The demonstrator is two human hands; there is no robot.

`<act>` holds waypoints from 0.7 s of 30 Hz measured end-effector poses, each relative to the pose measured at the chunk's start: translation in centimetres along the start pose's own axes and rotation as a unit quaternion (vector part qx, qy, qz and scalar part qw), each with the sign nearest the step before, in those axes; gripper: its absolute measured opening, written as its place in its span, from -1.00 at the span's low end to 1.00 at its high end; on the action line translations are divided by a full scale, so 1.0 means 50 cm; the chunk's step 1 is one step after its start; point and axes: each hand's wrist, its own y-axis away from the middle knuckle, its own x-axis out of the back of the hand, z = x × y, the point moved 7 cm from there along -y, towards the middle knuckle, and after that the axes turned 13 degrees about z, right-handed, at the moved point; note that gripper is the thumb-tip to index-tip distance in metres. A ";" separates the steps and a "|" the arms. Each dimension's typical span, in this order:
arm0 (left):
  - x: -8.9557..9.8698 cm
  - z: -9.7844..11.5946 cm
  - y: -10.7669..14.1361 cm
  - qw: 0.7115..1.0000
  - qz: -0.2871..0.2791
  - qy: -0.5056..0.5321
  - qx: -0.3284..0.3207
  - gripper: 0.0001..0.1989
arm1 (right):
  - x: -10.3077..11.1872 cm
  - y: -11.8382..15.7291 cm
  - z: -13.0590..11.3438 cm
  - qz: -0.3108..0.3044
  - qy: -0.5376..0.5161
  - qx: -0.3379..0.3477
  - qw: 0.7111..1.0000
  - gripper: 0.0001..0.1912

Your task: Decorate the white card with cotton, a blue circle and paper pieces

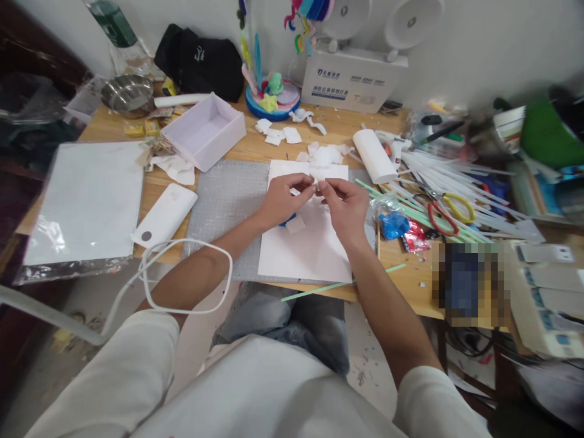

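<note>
Both my hands meet over a white sheet of paper on a grey cutting mat. My left hand and my right hand pinch a small white piece between their fingertips. It looks like paper or foam, but the fingers cover most of it. Under my left hand lie a small blue thing, partly hidden, and an off-white scrap. Crumpled white tissue rests just beyond my fingers.
To the left are a lilac box, a white power bank and a plastic-wrapped sheet pack. On the right lie a white roll, a glue gun, scissors and many sticks. A green strip crosses the front edge.
</note>
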 end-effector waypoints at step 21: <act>0.003 -0.016 -0.010 0.991 0.028 0.118 0.062 -0.83 | 0.026 0.021 -0.057 0.088 0.070 0.187 0.976 -0.78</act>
